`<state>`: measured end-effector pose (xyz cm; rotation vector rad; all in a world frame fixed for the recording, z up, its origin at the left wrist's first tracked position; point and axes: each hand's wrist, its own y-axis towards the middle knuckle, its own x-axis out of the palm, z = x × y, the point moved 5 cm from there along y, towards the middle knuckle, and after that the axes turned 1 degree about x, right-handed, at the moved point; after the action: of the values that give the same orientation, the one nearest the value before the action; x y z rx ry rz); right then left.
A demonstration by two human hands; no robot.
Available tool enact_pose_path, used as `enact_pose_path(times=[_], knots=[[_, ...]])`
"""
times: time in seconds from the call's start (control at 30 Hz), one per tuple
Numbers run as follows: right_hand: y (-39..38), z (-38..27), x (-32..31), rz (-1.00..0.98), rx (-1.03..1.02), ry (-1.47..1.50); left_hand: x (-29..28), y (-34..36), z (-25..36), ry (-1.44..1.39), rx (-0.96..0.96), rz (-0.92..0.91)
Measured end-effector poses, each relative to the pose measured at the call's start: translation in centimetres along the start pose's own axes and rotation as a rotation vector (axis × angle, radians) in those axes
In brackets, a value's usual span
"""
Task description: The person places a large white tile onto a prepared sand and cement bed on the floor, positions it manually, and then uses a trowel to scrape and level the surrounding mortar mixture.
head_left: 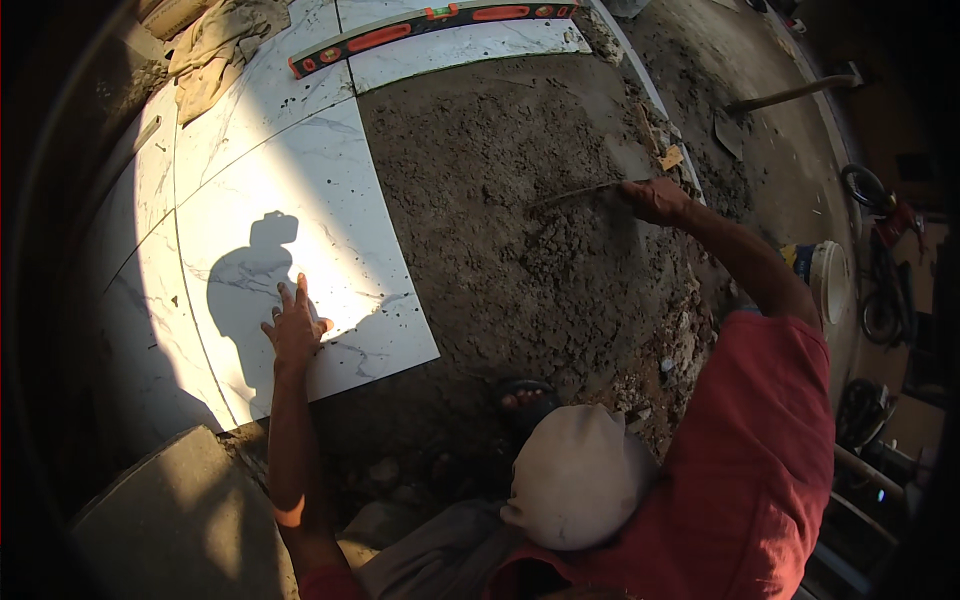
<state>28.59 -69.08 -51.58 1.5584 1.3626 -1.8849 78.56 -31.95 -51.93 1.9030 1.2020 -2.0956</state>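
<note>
My left hand (296, 325) lies flat with spread fingers on a white marble-patterned tile (350, 240), and its shadow falls beside it. At the right, my right hand (655, 201) is closed round the handle of a trowel. The trowel's thin blade (580, 190), seen nearly edge-on, points left and rests at the surface of the grey mortar bed (480, 170). That bed is rough and crumbly and borders the tile's right edge. Across the far tiles lies a black and orange spirit level (430, 38).
A crumpled tan cloth (215, 50) lies at the far left, and a concrete block (180, 510) at the near left. My sandalled foot (525, 397) stands by the mortar's near edge. Right of it are loose rubble (660, 370), a white bucket (830, 280) and a long-handled tool (790, 95).
</note>
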Motion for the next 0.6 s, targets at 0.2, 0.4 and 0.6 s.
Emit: enact_pose_path(times=[0.2,0.4,0.6], knots=[[-7.2,-0.9,2.2,0.060,0.058,0.158,0.6,0.5,-0.5,0.035,0.008,0.018],[-8.5,-22.2,0.8,-0.105,0.185,1.201,-0.7,-0.1,-0.7,-0.031,-0.016,-0.013],[-4.0,-33.8,5.1,-0.320,0.316,1.926,-0.8,0.4,0.7,0.005,-0.020,-0.030]])
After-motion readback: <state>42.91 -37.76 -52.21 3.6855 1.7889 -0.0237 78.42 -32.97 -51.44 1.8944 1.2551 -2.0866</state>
